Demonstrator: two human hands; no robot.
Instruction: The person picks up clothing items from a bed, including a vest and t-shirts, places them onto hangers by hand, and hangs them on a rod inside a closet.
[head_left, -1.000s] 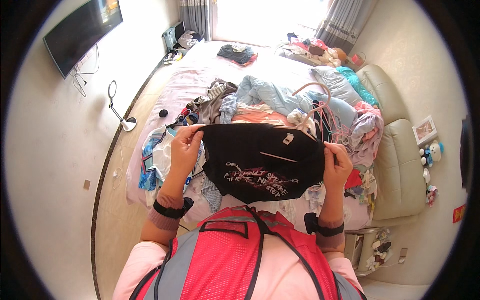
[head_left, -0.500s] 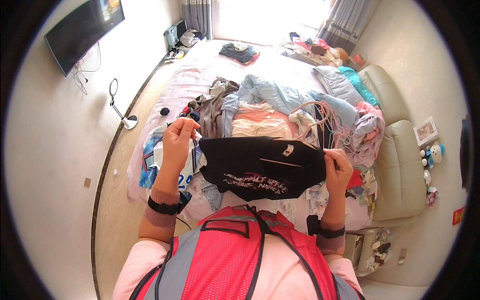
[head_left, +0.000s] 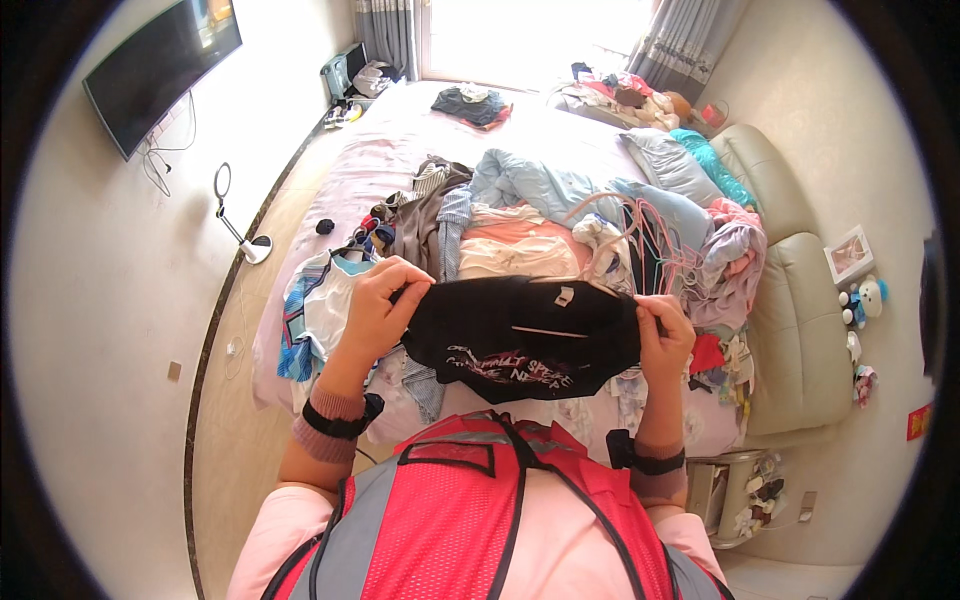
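Note:
A black T-shirt (head_left: 500, 335) with light lettering is stretched sideways in front of me above the bed. My left hand (head_left: 383, 305) pinches its left upper corner, fingers closed. At the opposite corner, my right hand (head_left: 664, 335) grips the fabric between thumb and fingers. A pale pink clothes hanger (head_left: 590, 268) shows at the shirt's neckline near the right; how far it reaches inside is hidden. A white top with blue patterned fabric (head_left: 328, 305) lies just beyond my left hand. Several pink and dark hangers (head_left: 655, 250) are bunched beyond my right hand.
The bed (head_left: 375, 150) carries piled clothes, a light blue quilt (head_left: 540, 185) and a grey pillow (head_left: 672, 165). Folded dark clothes (head_left: 472, 105) lie at its far end. A beige padded headboard (head_left: 795, 330) borders the right. A mirror lamp (head_left: 257, 248) stands to the left.
My left hand has moved right and slightly down, onto the shirt's left corner. The right hand has shifted slightly left, along with the shirt and hanger.

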